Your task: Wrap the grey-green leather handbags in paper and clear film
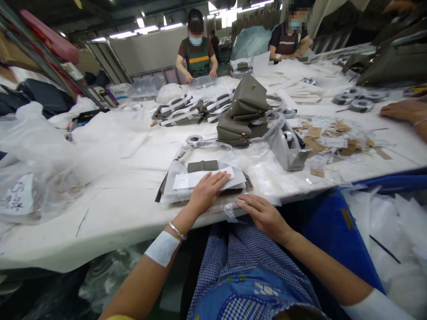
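My left hand (207,192) lies flat, fingers apart, on a white paper sheet (196,179) that tops a stack of wrapped flat pieces (173,189) at the table's near edge. A small grey leather piece (202,166) sits just beyond the sheet. At the table edge my right hand (262,214) rests palm down, its fingertips touching a bit of clear plastic film (230,210). Neither hand grips anything. Grey handbags (245,111) stand stacked farther back in the middle.
A grey tape dispenser (288,149) stands right of the stack, with scattered brown tags (328,133) beyond. Plastic bags (40,178) pile at the left. Two people work at the far side; another person's hand (402,111) rests at the right. A blue bin (336,231) sits beside my knees.
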`<state>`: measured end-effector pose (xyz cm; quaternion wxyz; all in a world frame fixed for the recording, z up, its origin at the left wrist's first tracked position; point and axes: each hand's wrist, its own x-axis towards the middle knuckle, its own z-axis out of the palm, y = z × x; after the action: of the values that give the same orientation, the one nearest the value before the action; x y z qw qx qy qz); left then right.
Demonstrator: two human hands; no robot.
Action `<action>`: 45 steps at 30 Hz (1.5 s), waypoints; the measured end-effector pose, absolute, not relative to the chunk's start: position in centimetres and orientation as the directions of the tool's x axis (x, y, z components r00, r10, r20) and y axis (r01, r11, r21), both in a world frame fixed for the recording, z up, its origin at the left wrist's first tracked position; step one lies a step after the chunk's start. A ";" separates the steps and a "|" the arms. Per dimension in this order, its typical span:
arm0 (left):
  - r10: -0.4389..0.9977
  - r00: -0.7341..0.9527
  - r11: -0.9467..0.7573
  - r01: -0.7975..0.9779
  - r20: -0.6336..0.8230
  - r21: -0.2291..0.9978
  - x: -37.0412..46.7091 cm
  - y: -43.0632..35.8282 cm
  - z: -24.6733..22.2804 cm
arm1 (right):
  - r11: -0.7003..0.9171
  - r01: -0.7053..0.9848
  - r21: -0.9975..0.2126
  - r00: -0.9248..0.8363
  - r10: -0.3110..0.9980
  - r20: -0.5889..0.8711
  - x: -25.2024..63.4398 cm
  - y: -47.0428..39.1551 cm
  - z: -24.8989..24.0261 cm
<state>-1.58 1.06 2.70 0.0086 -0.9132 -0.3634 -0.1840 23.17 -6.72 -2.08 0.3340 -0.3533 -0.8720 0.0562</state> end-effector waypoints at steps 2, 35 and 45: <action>0.655 0.669 -0.734 0.673 0.350 0.087 -1.5 0.9 2.5 | 0.809 0.539 -0.235 -0.619 0.569 0.541 22.3 -5.8 -2.7; 0.604 0.637 -0.727 0.687 0.479 0.004 -1.5 1.3 0.6 | 0.522 0.557 -0.646 -0.179 0.835 0.520 19.6 20.7 4.3; 0.614 0.643 -0.732 0.681 0.458 0.025 -1.7 0.8 0.6 | 0.491 0.308 -0.815 -0.240 0.869 0.433 20.4 22.5 6.7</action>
<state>-1.74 0.82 0.59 0.0749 -0.9032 -0.3586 -0.2238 20.41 22.51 6.65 0.4654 -0.4045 -0.7273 0.3013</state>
